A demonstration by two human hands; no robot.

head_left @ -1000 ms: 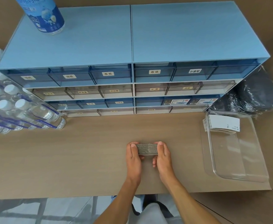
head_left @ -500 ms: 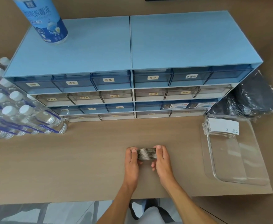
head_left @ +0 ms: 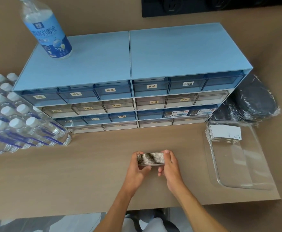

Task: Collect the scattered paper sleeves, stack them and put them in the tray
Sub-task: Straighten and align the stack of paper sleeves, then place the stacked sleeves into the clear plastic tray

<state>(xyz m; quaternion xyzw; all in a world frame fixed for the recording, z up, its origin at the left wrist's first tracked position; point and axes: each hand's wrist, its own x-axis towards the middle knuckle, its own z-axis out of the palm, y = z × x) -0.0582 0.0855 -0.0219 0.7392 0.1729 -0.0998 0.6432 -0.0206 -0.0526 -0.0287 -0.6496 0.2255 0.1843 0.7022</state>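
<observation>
A stack of paper sleeves (head_left: 151, 159) stands on edge between both hands, just above the wooden table (head_left: 80, 173). My left hand (head_left: 137, 171) presses its left end and my right hand (head_left: 171, 166) presses its right end. To the right lies a clear plastic tray (head_left: 240, 168). At the tray's far end lies another stack of white sleeves (head_left: 223, 133).
A blue drawer cabinet (head_left: 130, 81) stands at the back, with a disinfectant bottle (head_left: 48, 29) on top. A shrink-wrapped pack of water bottles (head_left: 18, 118) lies at the left. A dark wrapped bundle (head_left: 253, 101) sits behind the tray. The table's front edge is near my forearms.
The hands keep the sleeve stack squeezed between them, in much the same spot on the table. The camera has tilted up, so more of the cabinet top and wall shows.
</observation>
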